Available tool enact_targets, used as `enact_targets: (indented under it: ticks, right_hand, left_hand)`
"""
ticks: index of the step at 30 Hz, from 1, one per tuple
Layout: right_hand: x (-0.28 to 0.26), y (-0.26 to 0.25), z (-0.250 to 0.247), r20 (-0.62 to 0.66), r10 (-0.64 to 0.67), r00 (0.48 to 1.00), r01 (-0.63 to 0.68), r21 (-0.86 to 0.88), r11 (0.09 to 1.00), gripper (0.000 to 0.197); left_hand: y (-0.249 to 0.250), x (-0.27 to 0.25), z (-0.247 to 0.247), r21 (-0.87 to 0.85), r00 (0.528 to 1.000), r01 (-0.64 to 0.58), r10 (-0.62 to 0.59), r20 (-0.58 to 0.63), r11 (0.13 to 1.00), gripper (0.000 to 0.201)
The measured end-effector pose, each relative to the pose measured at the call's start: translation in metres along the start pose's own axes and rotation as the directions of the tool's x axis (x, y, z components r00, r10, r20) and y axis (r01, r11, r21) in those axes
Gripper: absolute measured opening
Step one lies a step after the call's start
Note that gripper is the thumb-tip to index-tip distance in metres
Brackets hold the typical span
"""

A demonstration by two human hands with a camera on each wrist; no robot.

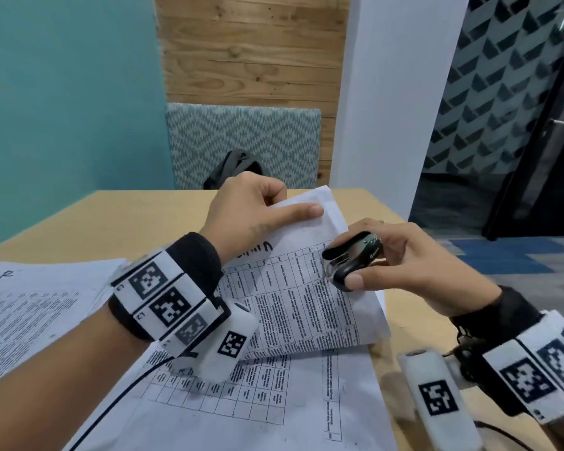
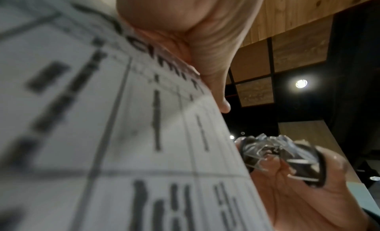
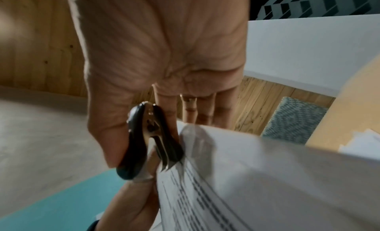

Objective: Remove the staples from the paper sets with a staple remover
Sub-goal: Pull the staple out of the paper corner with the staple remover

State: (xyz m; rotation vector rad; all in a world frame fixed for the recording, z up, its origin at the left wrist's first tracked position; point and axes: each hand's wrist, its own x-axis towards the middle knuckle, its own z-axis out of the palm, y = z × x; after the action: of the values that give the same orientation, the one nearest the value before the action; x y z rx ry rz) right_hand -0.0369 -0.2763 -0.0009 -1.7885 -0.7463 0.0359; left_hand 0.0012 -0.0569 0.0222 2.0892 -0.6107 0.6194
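My left hand (image 1: 258,206) pinches the far corner of a printed paper set (image 1: 306,301) and lifts it off the table, thumb flat on top. My right hand (image 1: 398,262) grips a black and chrome staple remover (image 1: 352,258) between thumb and fingers, its claws against the right edge of the raised sheet. In the right wrist view the staple remover (image 3: 152,137) touches the paper set (image 3: 257,177) at its curled edge. The left wrist view has the paper set (image 2: 123,137) close and blurred, with the staple remover (image 2: 277,156) behind its edge. No staple can be made out.
Another printed sheet (image 1: 258,402) lies flat under the lifted one. A second stack of paper (image 1: 30,307) lies at the left. The wooden table (image 1: 137,216) ends at the right near my right wrist. A patterned seat back (image 1: 241,141) with a dark bag (image 1: 235,167) stands beyond the table.
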Motion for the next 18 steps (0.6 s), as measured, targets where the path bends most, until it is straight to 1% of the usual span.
enact_targets:
  ticks: [2, 4, 6, 7, 8, 9, 11, 12, 13, 15, 17, 18]
  right_hand:
    - [-0.002, 0.002, 0.002, -0.033, -0.021, 0.999, 0.022, 0.025, 0.999, 0.041]
    - [-0.005, 0.004, 0.000, -0.075, -0.048, 0.996, 0.052, 0.050, 0.997, 0.041]
    - [-0.007, 0.007, -0.004, -0.123, -0.072, 0.990, 0.082, 0.078, 0.994, 0.044]
    - [-0.008, 0.008, -0.007, -0.144, -0.086, 0.986, 0.100, 0.095, 0.990, 0.048]
    - [-0.009, 0.009, -0.008, -0.163, -0.095, 0.982, 0.115, 0.116, 0.987, 0.054]
    - [-0.010, 0.009, -0.010, -0.185, -0.104, 0.977, 0.129, 0.133, 0.983, 0.058]
    - [-0.010, 0.009, -0.012, -0.233, -0.123, 0.965, 0.161, 0.154, 0.975, 0.060]
    - [-0.011, 0.008, -0.013, -0.251, -0.132, 0.959, 0.178, 0.169, 0.969, 0.060]
    - [-0.011, 0.007, -0.013, -0.265, -0.142, 0.954, 0.195, 0.183, 0.964, 0.060]
    - [-0.012, 0.007, -0.013, -0.283, -0.162, 0.945, 0.221, 0.190, 0.957, 0.061]
    - [-0.012, 0.006, -0.012, -0.288, -0.173, 0.942, 0.233, 0.187, 0.955, 0.062]
    - [-0.012, 0.007, -0.011, -0.288, -0.177, 0.941, 0.236, 0.187, 0.953, 0.061]
  left_hand:
    - [0.002, 0.000, 0.002, 0.054, 1.000, -0.011, 0.012, -0.024, 0.999, 0.063]
    - [0.004, 0.000, -0.008, 0.097, 1.000, 0.000, -0.002, 0.017, 0.995, 0.063]
    - [0.001, 0.000, -0.031, 0.100, 0.989, 0.012, -0.027, 0.145, 0.995, 0.060]
    - [-0.003, -0.001, -0.048, 0.079, 0.975, 0.028, -0.045, 0.217, 0.997, 0.058]
    - [-0.010, -0.002, -0.065, 0.041, 0.960, 0.062, -0.071, 0.272, 0.997, 0.059]
    - [-0.019, -0.004, -0.082, -0.015, 0.949, 0.111, -0.102, 0.299, 0.994, 0.061]
    - [-0.042, -0.012, -0.105, -0.168, 0.938, 0.219, -0.159, 0.309, 0.961, 0.061]
    - [-0.054, -0.017, -0.110, -0.248, 0.930, 0.270, -0.185, 0.317, 0.930, 0.061]
    - [-0.063, -0.022, -0.110, -0.327, 0.918, 0.323, -0.210, 0.337, 0.888, 0.062]
    - [-0.073, -0.033, -0.099, -0.435, 0.880, 0.412, -0.224, 0.419, 0.801, 0.065]
    - [-0.070, -0.041, -0.079, -0.466, 0.843, 0.471, -0.227, 0.488, 0.749, 0.064]
    - [-0.066, -0.043, -0.069, -0.478, 0.838, 0.487, -0.235, 0.493, 0.731, 0.065]
